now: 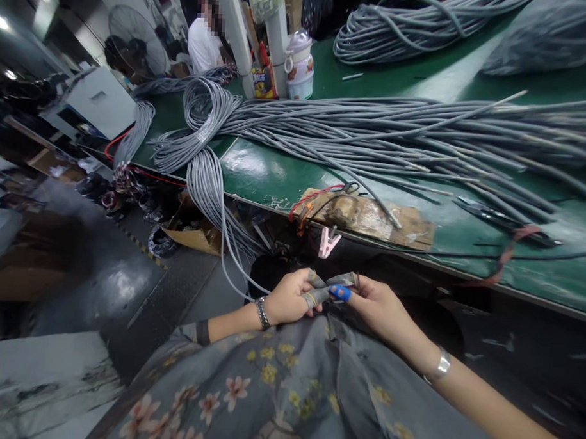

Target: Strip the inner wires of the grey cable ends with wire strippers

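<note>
My left hand (293,297) is closed round a grey cable (233,268) in front of my body. From that hand the cable loops back left to a hanging grey cable bundle (205,178) at the table edge. My right hand (367,299) meets the left one, its thumb and fingers pinched together at the cable's end. Grey tape wraps fingers of both hands, and a blue wrap covers the right thumb. The fingers hide the cable tip. Beyond the hands, a pink clip (329,242) hangs at the edge by a wooden board (412,231).
Many grey cables (373,129) lie across the green table (256,170). Pliers (504,220) and a reddish strap (506,256) are at right. A lidded cup (299,65) stands behind. A cardboard box (196,232) sits below left. A person in white (203,46) is farther back.
</note>
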`<action>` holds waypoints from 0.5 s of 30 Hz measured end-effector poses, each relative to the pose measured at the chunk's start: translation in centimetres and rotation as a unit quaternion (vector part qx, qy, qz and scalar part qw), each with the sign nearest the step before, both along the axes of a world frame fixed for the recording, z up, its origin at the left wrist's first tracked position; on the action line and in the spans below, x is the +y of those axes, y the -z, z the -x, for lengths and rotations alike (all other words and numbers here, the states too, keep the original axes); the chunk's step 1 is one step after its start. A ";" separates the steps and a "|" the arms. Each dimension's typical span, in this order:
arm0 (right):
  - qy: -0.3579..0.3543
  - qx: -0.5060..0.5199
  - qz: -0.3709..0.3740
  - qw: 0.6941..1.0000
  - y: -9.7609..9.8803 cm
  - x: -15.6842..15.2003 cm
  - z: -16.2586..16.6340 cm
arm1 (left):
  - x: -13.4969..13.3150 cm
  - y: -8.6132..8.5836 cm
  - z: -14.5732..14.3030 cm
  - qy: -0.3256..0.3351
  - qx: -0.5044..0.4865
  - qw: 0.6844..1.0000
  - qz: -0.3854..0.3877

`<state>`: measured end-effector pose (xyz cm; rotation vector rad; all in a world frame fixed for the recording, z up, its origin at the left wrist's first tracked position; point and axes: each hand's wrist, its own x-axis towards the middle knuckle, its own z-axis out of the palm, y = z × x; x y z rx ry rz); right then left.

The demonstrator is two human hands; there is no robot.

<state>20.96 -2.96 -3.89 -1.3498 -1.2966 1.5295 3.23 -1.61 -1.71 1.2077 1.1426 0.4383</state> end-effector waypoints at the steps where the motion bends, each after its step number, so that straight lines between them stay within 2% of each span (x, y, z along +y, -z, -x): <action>1: 0.000 -0.004 0.006 1.000 0.1 0.1 0.0 | 0.0 0.0 0.0 -0.004 0.004 1.000 -0.007; 8: 0.014 0.063 0.053 0.997 -0.4 0.0 0.3 | -0.1 0.3 0.3 -0.010 -0.003 0.999 -0.033; 12: 0.038 0.156 0.125 0.979 -0.6 -0.1 0.5 | 0.0 0.4 0.2 -0.023 -0.026 0.999 0.000; 15: 0.028 0.200 0.178 0.963 -0.6 -0.2 0.7 | 0.1 0.0 0.2 -0.007 -0.042 0.999 0.033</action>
